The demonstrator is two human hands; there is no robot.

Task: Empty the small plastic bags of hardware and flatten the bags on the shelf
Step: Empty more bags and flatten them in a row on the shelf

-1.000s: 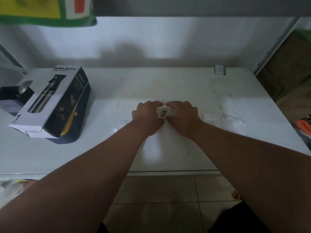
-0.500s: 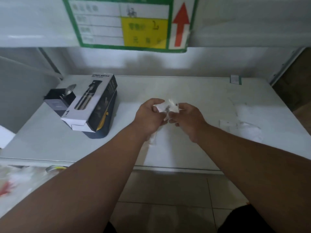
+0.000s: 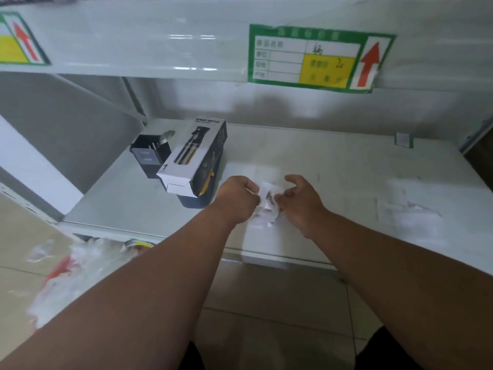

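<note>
With both hands, the left hand (image 3: pixel 240 194) and right hand (image 3: pixel 298 200), pinching the small bag (image 3: pixel 268 202) near the shelf (image 3: pixel 346 166) front edge, tip its mouth low so the hardware (image 3: pixel 269 196) slides out.

Both forearms are reaching forward. The left hand (image 3: pixel 238 197) is curling into a pinch; the right hand (image 3: pixel 300 201) is pinching, index finger and thumb spread.

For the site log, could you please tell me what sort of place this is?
Probably a stockroom or shop storage aisle. White metal shelves carry green stock labels with red arrows, and a boxed spray bottle sits on the shelf. Both hands, left and right, hold a small bag.
</note>
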